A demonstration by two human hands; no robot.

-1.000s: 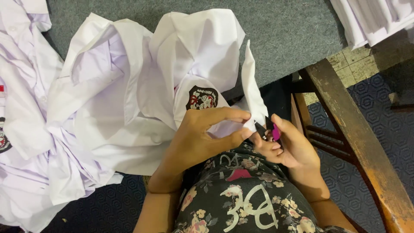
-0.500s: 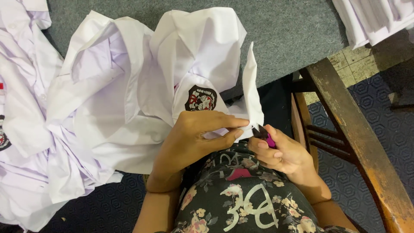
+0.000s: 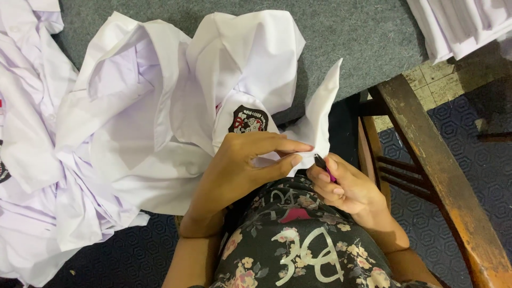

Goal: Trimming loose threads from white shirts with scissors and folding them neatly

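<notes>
A white shirt [image 3: 234, 69] with a dark embroidered badge [image 3: 248, 119] on its pocket lies spread over my lap and the grey surface. My left hand [image 3: 240, 168] pinches a fold of the shirt's white cloth near its lower edge, fingers pointing right. My right hand [image 3: 344, 184] is closed around a small dark tool with a pink handle [image 3: 324, 166], its tip touching the cloth right beside my left fingertips. The part of the cloth under my left fingers is hidden.
More white shirts [image 3: 32, 138] are heaped at the left, and a folded white stack [image 3: 458, 26] sits at the top right. A grey carpeted surface [image 3: 352, 32] lies beyond. A worn wooden chair arm [image 3: 442, 170] runs down the right side, over a dark patterned floor [image 3: 480, 160].
My right hand has turned and drawn in closer to the cloth, hiding most of the pink tool. My left hand keeps its pinch on the shirt.
</notes>
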